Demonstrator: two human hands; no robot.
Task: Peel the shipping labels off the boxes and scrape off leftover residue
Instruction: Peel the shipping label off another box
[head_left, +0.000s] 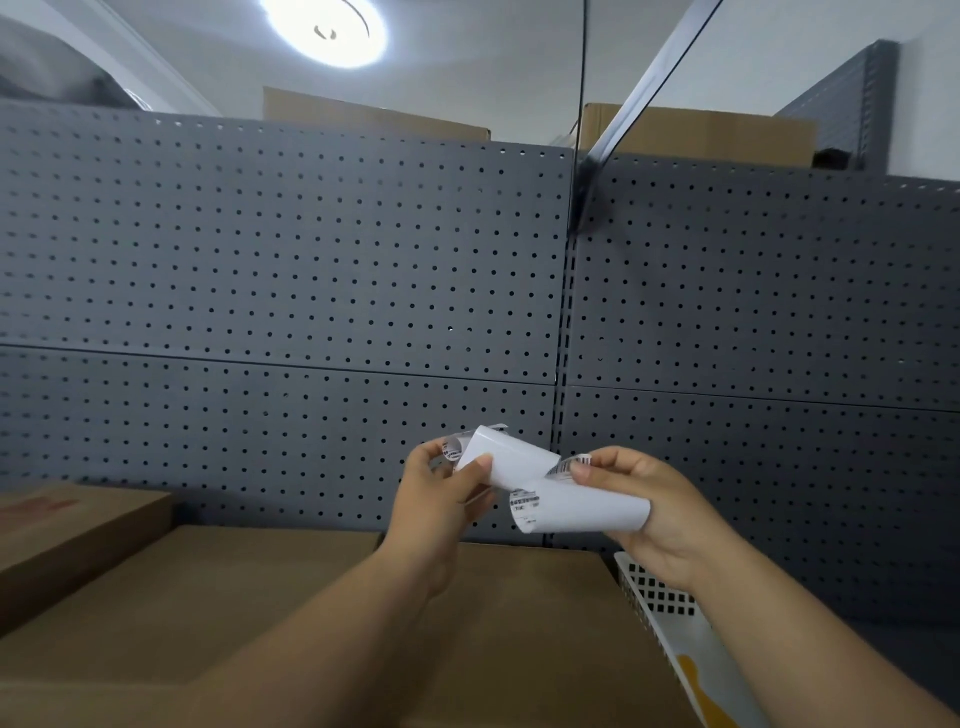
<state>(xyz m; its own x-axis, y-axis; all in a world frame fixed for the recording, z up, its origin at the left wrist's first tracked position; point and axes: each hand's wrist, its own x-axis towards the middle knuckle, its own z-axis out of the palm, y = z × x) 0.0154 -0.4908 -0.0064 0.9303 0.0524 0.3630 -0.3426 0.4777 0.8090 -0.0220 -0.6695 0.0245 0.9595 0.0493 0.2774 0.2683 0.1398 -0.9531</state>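
hands: both are raised in front of the grey pegboard wall (311, 270), above the boxes. the left hand (441, 499) pinches the left end of a curled white shipping label (514, 460) between thumb and fingers. the right hand (639, 504) grips the other end. its thumb presses on a printed barcode strip, and its fingers curl behind a rolled portion of the paper that sits just under the thumb. neither hand is wide; both are closed narrowly on the paper.

shipping label: it is off the boxes and held in the air between the two hands. its blank back faces the camera, and printed barcodes show at the curled edges near each hand. it cannot be told whether the upper span and the lower roll are one sheet or two.

boxes: a large brown cardboard box (311, 597) lies below both hands and under the forearms. a second cardboard box (72, 525) with red print stands well to the left of the left hand, its top higher than that of the large box.

other items: a white perforated basket (654, 597) sits below the right wrist, just beside the right edge of the large box, with a yellow shape inside it. far above the hands, a carton (374, 117) shows over the top edge of the pegboard wall, and a round ceiling light (327, 31) is lit.
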